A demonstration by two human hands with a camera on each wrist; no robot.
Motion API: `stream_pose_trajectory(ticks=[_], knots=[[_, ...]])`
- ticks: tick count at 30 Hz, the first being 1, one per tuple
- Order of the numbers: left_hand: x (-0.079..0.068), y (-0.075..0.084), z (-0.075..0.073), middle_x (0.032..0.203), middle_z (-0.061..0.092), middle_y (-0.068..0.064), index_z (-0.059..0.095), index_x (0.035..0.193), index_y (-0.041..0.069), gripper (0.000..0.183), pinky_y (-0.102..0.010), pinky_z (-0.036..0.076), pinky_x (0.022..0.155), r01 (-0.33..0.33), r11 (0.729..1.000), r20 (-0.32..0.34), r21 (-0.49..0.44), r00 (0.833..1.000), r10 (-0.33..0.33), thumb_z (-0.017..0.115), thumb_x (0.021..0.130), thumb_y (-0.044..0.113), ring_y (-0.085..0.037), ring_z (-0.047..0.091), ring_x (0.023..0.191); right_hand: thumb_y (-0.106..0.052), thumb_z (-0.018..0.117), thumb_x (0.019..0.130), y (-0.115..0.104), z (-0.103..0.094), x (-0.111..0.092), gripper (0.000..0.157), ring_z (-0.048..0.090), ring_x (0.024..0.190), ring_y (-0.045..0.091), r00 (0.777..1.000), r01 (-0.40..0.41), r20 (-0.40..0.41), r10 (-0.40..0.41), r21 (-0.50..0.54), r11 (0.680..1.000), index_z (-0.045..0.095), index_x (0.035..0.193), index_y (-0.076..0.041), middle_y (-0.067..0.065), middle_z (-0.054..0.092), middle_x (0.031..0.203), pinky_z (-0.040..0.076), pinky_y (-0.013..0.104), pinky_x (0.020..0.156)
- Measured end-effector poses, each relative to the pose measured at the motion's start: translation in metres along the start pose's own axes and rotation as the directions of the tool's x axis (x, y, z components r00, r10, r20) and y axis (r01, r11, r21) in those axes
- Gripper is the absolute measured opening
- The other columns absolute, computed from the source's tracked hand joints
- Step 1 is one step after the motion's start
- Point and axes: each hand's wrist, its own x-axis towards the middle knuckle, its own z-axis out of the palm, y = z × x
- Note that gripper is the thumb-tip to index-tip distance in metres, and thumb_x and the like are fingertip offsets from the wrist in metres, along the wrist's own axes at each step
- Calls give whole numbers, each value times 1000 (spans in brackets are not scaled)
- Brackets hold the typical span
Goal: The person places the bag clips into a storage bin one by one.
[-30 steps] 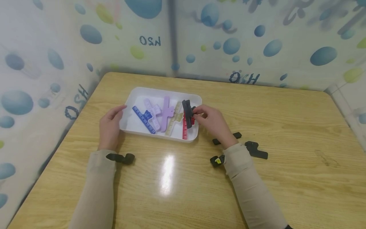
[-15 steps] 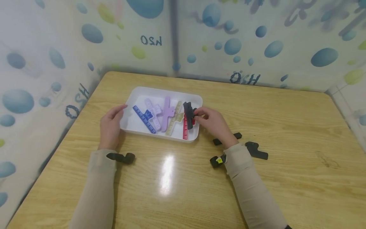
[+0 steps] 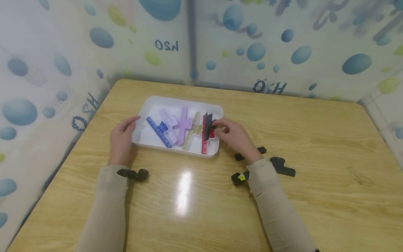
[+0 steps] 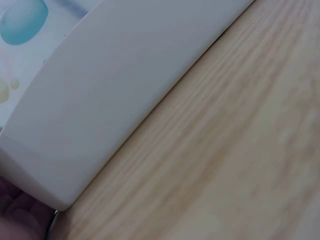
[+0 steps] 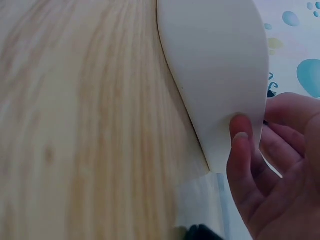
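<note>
A white tray [image 3: 143,136] lies on the wooden table with several colored clips in it. My left hand [image 3: 121,140] holds the tray's left end at the rim; in the left wrist view its curled fingers [image 4: 22,215] sit by the tray's corner. At the tray's right end my right hand [image 3: 234,136] pinches a black clip [image 3: 208,126] by its handle. This clip overlaps a red clip [image 3: 204,148]. Other fingers of the right hand [image 5: 290,165] touch the tray's outer wall [image 5: 215,65] in the right wrist view.
Inside the tray are a blue clip [image 3: 156,129], a pale lilac clip [image 3: 171,129], a purple clip [image 3: 182,131] and a gold clip [image 3: 190,134]. Two black clips lie on the table, one [image 3: 284,168] beside the right sleeve, another [image 3: 261,149] partly behind the right wrist. Patterned walls stand behind.
The black clip in my right hand has turned and shifted slightly, uncovering the red clip's upper left edge. My left hand and the tray stay in place.
</note>
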Motion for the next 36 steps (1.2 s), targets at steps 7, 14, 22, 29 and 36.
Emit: stream_pose_trajectory(ticks=[7, 14, 22, 29, 36], knots=[[0, 1, 0, 126, 50, 9, 61, 115, 24, 29, -31, 27, 102, -3, 1000, 1, -8, 1000, 3, 45, 93, 33, -7, 40, 118, -27, 58, 85, -1, 1, 1, 35, 54, 73, 18, 999, -1, 44, 1, -22, 1000, 53, 120, -30, -1, 58, 92, 48, 31, 56], [0, 0, 0, 127, 49, 9, 60, 116, 24, 30, -31, 26, 102, 3, 1000, 7, -7, 1000, -3, 45, 92, 34, -8, 39, 119, -26, 58, 86, 0, 2, 1, 37, 53, 75, 18, 998, 29, 65, -26, -34, 999, 52, 122, -28, -2, 57, 98, 48, 32, 55], [0, 2, 1, 127, 50, 9, 60, 115, 24, 29, -31, 27, 102, 0, 1000, 3, -5, 1000, 0, 45, 92, 34, -8, 40, 119, -26, 56, 86, 2, 0, 1, 40, 51, 82, 17, 996, 40, 79, -36, -44, 998, 49, 126, -28, -4, 52, 111, 47, 31, 59], [0, 3, 1, 127, 49, 9, 60, 116, 24, 29, -31, 27, 102, 0, 1000, 4, 2, 1000, 0, 45, 92, 34, -8, 39, 119, -23, 55, 86, 4, 1, 2, 44, 50, 87, 17, 994, 76, 83, -71, -67, 995, 46, 129, -27, -5, 47, 124, 47, 30, 64], [0, 1, 1, 127, 50, 9, 60, 116, 24, 30, -31, 28, 102, 0, 1000, 6, 4, 1000, 0, 45, 92, 35, -8, 40, 119, -26, 54, 88, 5, 1, 2, 47, 49, 93, 17, 991, 97, 106, -87, -91, 991, 41, 133, -28, -5, 38, 136, 45, 32, 73]])
